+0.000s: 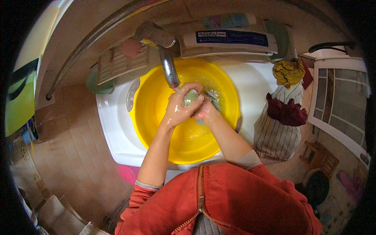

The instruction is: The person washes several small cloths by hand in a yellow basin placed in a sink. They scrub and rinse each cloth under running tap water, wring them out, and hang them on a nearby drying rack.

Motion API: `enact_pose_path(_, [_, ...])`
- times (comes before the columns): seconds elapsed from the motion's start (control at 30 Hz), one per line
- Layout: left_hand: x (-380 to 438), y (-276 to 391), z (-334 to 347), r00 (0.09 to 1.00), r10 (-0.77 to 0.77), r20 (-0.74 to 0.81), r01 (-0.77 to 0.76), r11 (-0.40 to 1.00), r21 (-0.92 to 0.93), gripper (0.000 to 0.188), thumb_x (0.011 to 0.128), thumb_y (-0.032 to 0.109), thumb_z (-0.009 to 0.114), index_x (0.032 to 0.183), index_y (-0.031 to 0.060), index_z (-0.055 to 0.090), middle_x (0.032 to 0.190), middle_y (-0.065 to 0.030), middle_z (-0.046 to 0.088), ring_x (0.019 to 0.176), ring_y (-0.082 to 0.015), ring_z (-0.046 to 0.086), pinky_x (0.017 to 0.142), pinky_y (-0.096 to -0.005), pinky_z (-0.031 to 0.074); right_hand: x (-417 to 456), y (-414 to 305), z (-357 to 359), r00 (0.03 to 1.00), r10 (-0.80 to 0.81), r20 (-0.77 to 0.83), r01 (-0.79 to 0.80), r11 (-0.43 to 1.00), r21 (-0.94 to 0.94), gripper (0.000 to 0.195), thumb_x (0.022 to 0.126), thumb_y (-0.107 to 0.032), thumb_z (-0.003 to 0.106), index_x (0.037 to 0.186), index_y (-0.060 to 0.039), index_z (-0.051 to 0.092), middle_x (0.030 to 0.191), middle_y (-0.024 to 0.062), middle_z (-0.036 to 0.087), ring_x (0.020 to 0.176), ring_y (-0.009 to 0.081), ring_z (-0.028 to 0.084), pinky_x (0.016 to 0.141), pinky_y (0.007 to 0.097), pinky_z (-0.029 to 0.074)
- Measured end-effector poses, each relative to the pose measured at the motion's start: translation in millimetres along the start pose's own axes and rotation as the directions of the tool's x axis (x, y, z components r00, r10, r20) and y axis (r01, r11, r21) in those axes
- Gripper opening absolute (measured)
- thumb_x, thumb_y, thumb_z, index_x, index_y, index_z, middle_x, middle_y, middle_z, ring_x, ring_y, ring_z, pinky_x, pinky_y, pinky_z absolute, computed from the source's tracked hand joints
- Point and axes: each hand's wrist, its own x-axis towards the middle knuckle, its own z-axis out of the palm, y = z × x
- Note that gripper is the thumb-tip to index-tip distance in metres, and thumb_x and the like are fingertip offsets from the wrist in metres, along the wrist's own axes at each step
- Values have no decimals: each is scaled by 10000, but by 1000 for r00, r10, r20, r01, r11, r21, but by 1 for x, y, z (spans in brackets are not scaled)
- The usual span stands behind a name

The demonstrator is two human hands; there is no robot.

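Note:
Below a chrome faucet, both wet hands meet over a yellow plastic basin. My left hand is curled around one side of a small pale green, shiny object, whose exact kind I cannot tell. From the other side my right hand cups under it, partly hidden by my left hand. Bubbly water lies in the basin, and something dark and grey-blue shows just behind my right hand, too covered to name.
The basin stands in a white washbasin. Behind it are a soap rack and a shelf with a white and blue tube. At right hang a striped cloth, a dark red cloth and a mustard cloth.

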Motion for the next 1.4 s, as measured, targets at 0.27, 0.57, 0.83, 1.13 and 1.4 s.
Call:
enact_pose_path(0.27, [-11,-31,9,890,-189,-414,77,959,-273,327,892,297,438,786,20,577,796,-84,590,763,-202,555,713,-298,431,-7,27,43,708,-638,-303,499,755,-425,185,843,-213,579,887,-37,544,823,40,591,697,161,564,675,311,467])
enact_pose_path(0.57, [-26,-14,6,694,-682,229,267,-51,-962,204,886,279,464,747,130,469,731,-10,497,740,-128,496,653,-237,407,-51,65,99,351,-258,900,87,-948,-305,122,583,-177,626,665,-129,550,738,26,507,725,214,517,584,305,433])
enact_pose_path(0.83, [-39,14,1,584,-710,393,787,378,-487,193,833,320,529,732,162,484,721,7,487,700,-107,479,626,-225,397,-71,73,105,444,231,866,319,-944,88,109,581,-242,556,589,-152,496,668,3,472,644,178,513,502,300,391])
enact_pose_path(1.13, [-34,34,32,459,-622,634,849,517,-106,326,773,323,514,549,92,461,528,-20,465,476,-124,415,455,-274,342,-102,84,86,494,661,565,502,-747,436,191,576,-241,538,542,-54,516,529,64,406,475,183,434,315,317,319])
enact_pose_path(1.4, [-30,3,43,578,-679,453,719,686,110,343,793,328,471,597,56,537,549,-69,522,514,-182,499,501,-329,414,-99,68,55,550,693,466,554,-720,417,164,627,-236,553,612,-90,480,639,76,452,574,178,488,391,295,379])
